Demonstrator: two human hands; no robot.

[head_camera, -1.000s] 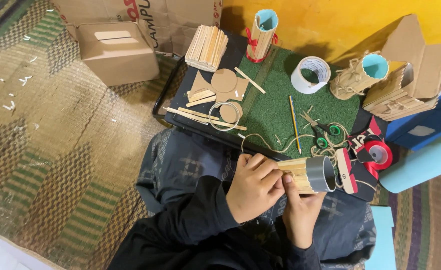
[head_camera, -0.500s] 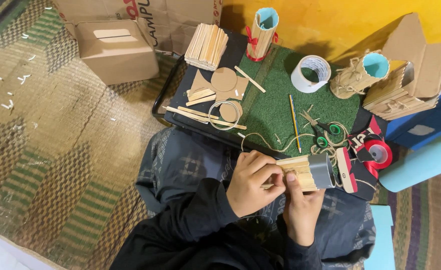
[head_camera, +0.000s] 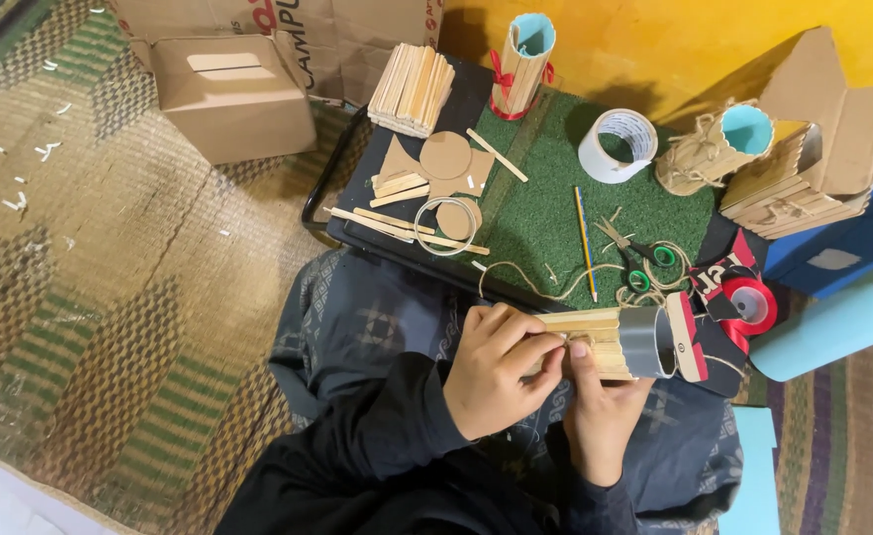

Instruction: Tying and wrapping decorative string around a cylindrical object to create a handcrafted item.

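Observation:
I hold a tube clad in wooden sticks (head_camera: 610,339) over my lap, lying on its side with its open end to the right. My left hand (head_camera: 496,372) grips its near end from the left, fingers curled over the sticks. Below and beside it, my right hand (head_camera: 595,406) pinches the sticks where a strand of jute twine (head_camera: 555,293) meets the tube. The twine runs from the tube up onto the green mat (head_camera: 555,213).
The low black tray table (head_camera: 357,213) carries a stick stack (head_camera: 411,89), cardboard discs (head_camera: 446,156), a pencil (head_camera: 584,228), scissors (head_camera: 639,258), a white tape roll (head_camera: 615,145) and two finished stick tubes (head_camera: 520,61). Red tape (head_camera: 748,302) and cardboard boxes (head_camera: 233,94) lie around on the woven mat.
My fingers have shifted slightly on the stick tube; the tube stays in the same place over my lap.

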